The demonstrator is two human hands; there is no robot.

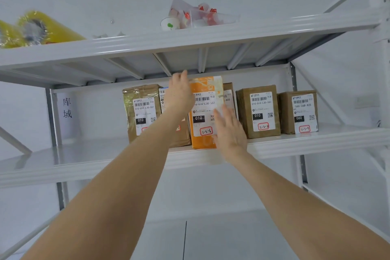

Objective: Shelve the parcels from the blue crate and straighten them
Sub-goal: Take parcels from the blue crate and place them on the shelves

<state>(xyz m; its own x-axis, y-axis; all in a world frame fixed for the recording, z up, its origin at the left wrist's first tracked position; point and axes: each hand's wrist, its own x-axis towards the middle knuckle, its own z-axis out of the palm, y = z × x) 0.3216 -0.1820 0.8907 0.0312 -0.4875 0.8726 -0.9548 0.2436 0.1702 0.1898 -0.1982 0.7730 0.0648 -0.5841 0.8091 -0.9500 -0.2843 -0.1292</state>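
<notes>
Several labelled parcels stand in a row on the white middle shelf (pixel 295 145). An orange parcel (pixel 205 112) stands upright in the middle of the row. My left hand (pixel 179 93) lies with straight fingers against its upper left edge. My right hand (pixel 229 131) presses flat on its lower right face. A brown parcel (pixel 142 110) stands to the left, and another parcel (pixel 181 135) is mostly hidden behind my left arm. Two brown boxes (pixel 259 110) (pixel 298 112) stand to the right. A thin parcel (pixel 229 95) peeks out behind the orange one. The blue crate is out of view.
The top shelf (pixel 211 36) holds yellow tape rolls (pixel 33 27), a paper cup (pixel 169 23) and a clear plastic bag (pixel 202 15). A paper sign (pixel 67 110) hangs on the back wall at left. A white upright post (pixel 382 48) bounds the right side.
</notes>
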